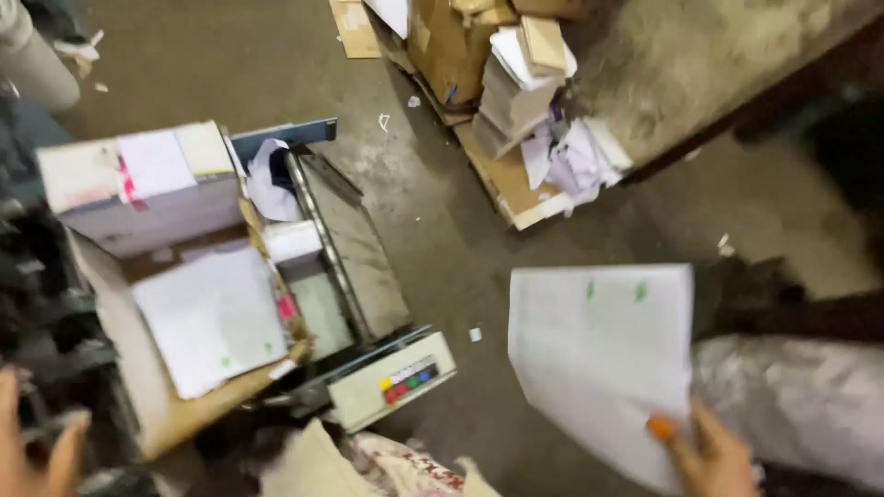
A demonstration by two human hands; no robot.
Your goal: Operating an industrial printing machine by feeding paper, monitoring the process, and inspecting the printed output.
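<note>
As seen from the head camera, the right hand (709,456) pinches the lower edge of a white sheet stack (603,354), held above the concrete floor (460,239). The left hand (32,451) sits at the lower left, fingers spread and holding nothing, beside a machine (354,304) loaded with paper (212,317).

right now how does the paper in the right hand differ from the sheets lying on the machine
The paper stack in the right hand is held up off the floor, gripped at its lower corner; the sheets on the machine lie flat, untouched by any hand. The held stack shows two small green marks near its top edge; the lying sheets show theirs near the lower edge. Both are white, rectangular and tilted in view.
</note>
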